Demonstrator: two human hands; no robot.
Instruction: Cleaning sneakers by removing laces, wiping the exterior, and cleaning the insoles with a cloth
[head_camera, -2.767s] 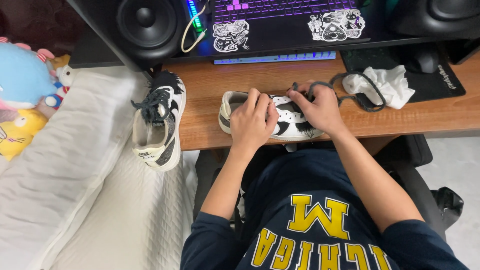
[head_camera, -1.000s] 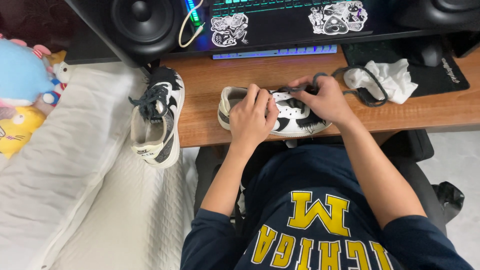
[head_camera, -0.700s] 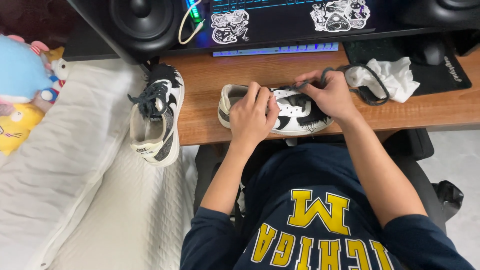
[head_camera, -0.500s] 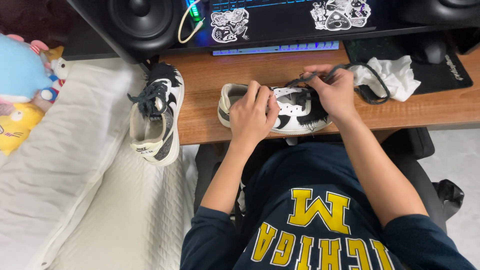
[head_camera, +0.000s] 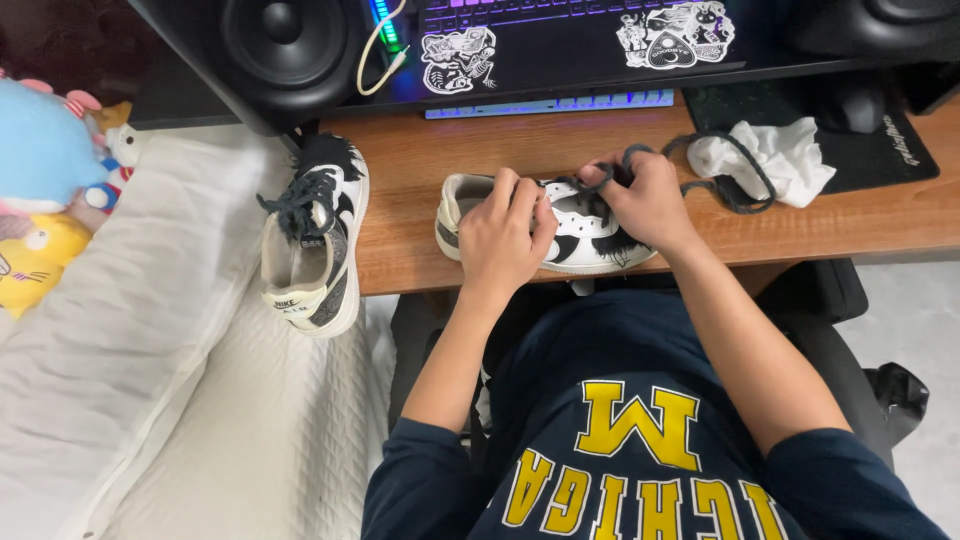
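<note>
A black and white sneaker (head_camera: 585, 235) lies on its side on the wooden desk (head_camera: 420, 240), toe to the right. My left hand (head_camera: 505, 240) clamps down on its heel half. My right hand (head_camera: 645, 200) sits over the toe half and pinches a dark grey shoelace (head_camera: 725, 180), which loops off to the right across the desk. A second matching sneaker (head_camera: 310, 240), laced, rests half on the desk's left edge and half on the bed.
A crumpled white tissue (head_camera: 775, 155) lies beside the lace on a black mouse mat (head_camera: 880, 150) with a mouse (head_camera: 855, 105). A lit keyboard (head_camera: 560, 40) and a black speaker (head_camera: 280, 45) line the back. White bedding (head_camera: 130, 370) and plush toys (head_camera: 45, 190) are at left.
My right hand has lifted from the sneaker's toe and drawn the lace up and towards the middle of the shoe. My left hand has stayed on the heel.
</note>
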